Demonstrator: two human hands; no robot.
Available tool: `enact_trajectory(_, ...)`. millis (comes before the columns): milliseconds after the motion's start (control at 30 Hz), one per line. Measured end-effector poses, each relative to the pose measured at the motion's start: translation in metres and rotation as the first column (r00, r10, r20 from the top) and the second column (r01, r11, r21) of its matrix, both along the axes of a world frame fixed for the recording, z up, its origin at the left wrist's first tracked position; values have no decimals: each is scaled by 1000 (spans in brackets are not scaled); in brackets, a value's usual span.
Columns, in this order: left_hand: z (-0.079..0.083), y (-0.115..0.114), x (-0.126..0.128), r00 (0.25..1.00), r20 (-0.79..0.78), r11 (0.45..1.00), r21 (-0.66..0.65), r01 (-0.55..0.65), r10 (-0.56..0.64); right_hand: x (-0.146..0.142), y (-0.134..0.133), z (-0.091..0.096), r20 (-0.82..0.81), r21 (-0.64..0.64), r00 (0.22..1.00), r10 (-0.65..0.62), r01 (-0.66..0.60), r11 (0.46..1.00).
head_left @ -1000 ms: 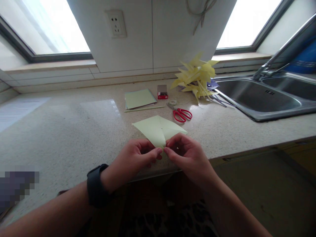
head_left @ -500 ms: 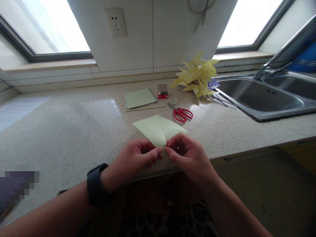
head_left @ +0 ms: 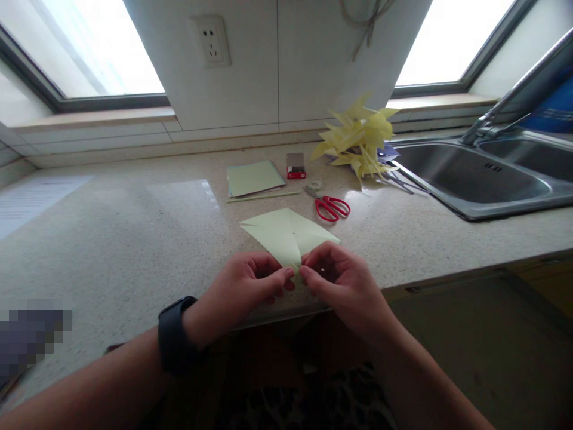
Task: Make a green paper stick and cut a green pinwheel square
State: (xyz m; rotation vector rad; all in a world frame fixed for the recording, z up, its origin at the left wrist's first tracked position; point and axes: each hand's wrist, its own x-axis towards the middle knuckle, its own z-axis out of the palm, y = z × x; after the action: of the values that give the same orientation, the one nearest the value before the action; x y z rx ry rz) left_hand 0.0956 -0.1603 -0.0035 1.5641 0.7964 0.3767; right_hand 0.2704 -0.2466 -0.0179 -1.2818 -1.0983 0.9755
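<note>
A pale green-yellow sheet of paper lies near the counter's front edge, with a small dark dot at its middle and slits running in from its corners. My left hand pinches the near corner between thumb and fingers. From the other side, my right hand pinches the same near corner, its fingertips almost touching the left ones. Both sets of fingers hide part of that corner. Beyond the paper rest red-handled scissors, with a small roll of tape by their blades.
Behind lie a stack of paper sheets, a thin stick and a small red box. Yellow paper pinwheels are heaped beside the steel sink. A printed sheet is at far left.
Hardly anything differs. Both hands keep their pinch on the near corner, and the slit at the paper's left corner shows slightly more clearly.
</note>
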Motion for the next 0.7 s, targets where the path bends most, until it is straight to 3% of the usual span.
enact_trajectory(300,0,0,1,1000,-4,1000,-8,-13,13,-1,-1,0,81,1,996,-37,37,999)
enact_trajectory(700,-1,1,0,1000,-7,1000,-3,-2,2,-1,-1,-1,49,11,998,-28,28,1000)
